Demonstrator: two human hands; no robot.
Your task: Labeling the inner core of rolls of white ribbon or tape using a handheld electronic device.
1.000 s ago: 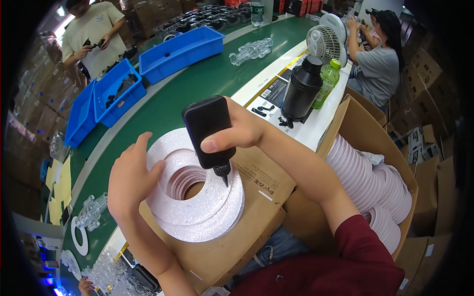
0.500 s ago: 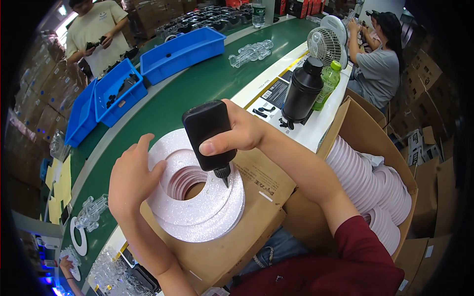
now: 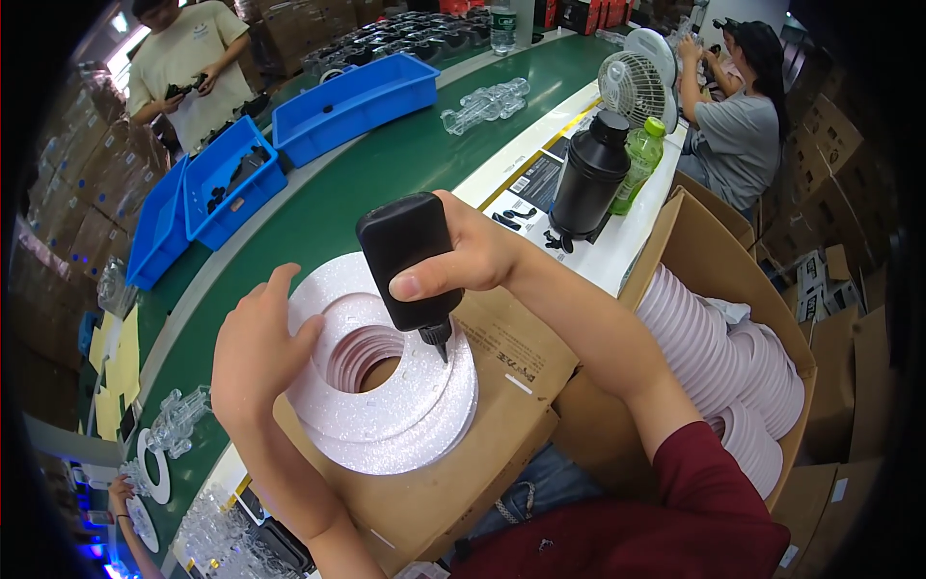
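My right grip (image 3: 468,253) is closed around a black squeeze bottle (image 3: 403,259), thumb across its near face, the bottle tipped so its nozzle (image 3: 436,334) points down at the right part of the topmost white glitter ring. My left grip (image 3: 256,343) is open, curved at the left side of the stack of rings (image 3: 410,439), its thumb over the upper face. The stack sits between my two grips, its upper rings out of line with the lower ones.

I can't tell whether the nozzle tip touches the ring. Most of my right fingers are hidden behind the bottle, and my left palm is turned out of sight.

The stack rests on a closed cardboard box (image 3: 502,410) in front of me. Beyond it runs a green belt (image 3: 318,217) with blue bins (image 3: 357,108) at its far edge. The white table (image 3: 502,172) to the right carries a black jug (image 3: 588,183), a green bottle (image 3: 639,172) and a fan (image 3: 632,89). More rings (image 3: 709,338) fill an open carton (image 3: 709,241); two co-workers are farther off.
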